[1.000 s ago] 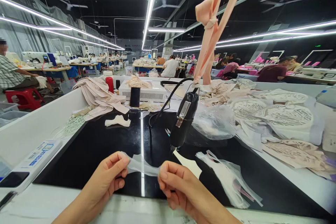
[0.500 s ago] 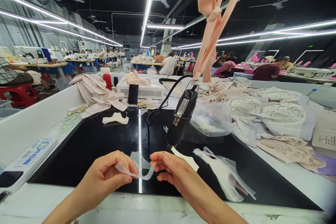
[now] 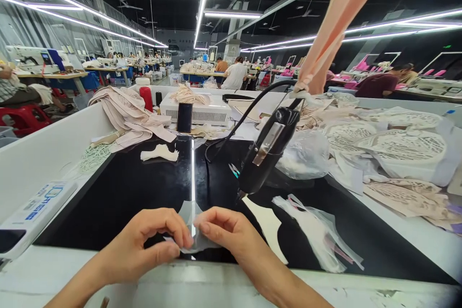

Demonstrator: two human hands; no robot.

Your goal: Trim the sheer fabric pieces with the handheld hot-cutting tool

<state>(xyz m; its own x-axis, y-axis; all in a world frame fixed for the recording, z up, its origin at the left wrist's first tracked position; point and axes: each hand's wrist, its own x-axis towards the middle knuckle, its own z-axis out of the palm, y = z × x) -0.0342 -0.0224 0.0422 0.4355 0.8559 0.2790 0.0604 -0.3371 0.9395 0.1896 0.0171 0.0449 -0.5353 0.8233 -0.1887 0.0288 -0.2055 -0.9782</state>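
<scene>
A small translucent piece of sheer fabric [image 3: 198,244] lies low over the black board [image 3: 144,207], close to its front edge. My left hand [image 3: 155,238] has its thumb apart from its fingers, and the fingertips rest at the fabric's left part. My right hand [image 3: 227,233] pinches the fabric near its middle between thumb and index finger. Just beyond the right hand hangs a black corded handheld tool [image 3: 269,151], tip down, from a peach strap [image 3: 335,33]. A cream cut piece [image 3: 265,224] lies under its tip.
Sheer and white pieces [image 3: 317,231] lie at right, near a clear plastic bag [image 3: 305,154]. Thread snips [image 3: 234,170] sit behind the tool. Another cream piece [image 3: 159,152], a phone [image 3: 184,117] and a white vented box [image 3: 205,110] are farther back. Patterned panels [image 3: 404,147] cover the right side.
The sheer fabric, stretched between both hands at first, was bent into a curve and now lies lower. My left thumb has come away from the fingers. The hanging tool appears farther right.
</scene>
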